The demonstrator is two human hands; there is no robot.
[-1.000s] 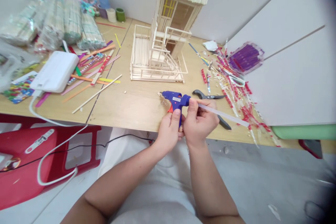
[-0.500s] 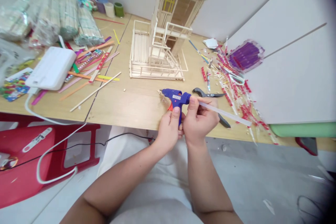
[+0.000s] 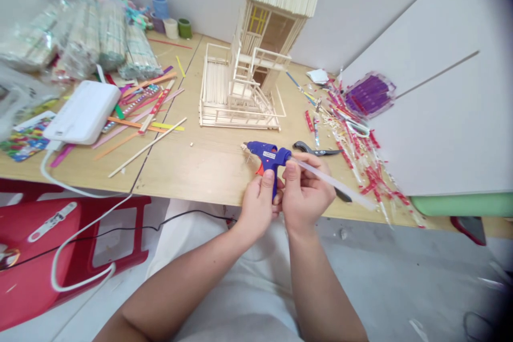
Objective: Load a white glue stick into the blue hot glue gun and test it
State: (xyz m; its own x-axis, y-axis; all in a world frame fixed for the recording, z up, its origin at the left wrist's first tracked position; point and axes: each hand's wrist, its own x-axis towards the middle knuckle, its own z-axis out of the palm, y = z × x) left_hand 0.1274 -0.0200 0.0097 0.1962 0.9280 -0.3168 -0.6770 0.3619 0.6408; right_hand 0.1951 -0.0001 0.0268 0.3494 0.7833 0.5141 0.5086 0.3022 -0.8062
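Note:
My left hand (image 3: pixel 259 197) is wrapped round the handle of a blue hot glue gun (image 3: pixel 261 150), whose nozzle points left and whose small red light is lit. A long translucent glue stick (image 3: pixel 336 181) sticks out behind the gun, slanting down to the right. My right hand (image 3: pixel 306 192) pinches that stick close to the gun's rear, with the other fingers curled. Beyond the gun stands a model house (image 3: pixel 256 85) of thin wooden sticks, with railings and a stick roof.
Black-handled pliers (image 3: pixel 316 149) lie partly behind my right hand. Red wrapper scraps (image 3: pixel 372 176) and a purple pack (image 3: pixel 371 94) are at right. To the left are coloured sticks (image 3: pixel 152 107), a white power bank (image 3: pixel 86 112), bagged sticks (image 3: pixel 84 37) and a red stool (image 3: pixel 36 256).
The view has shifted slightly, so the table scene sits lower. My right fingers have slid or shifted a little on the glue stick; both hands keep their hold.

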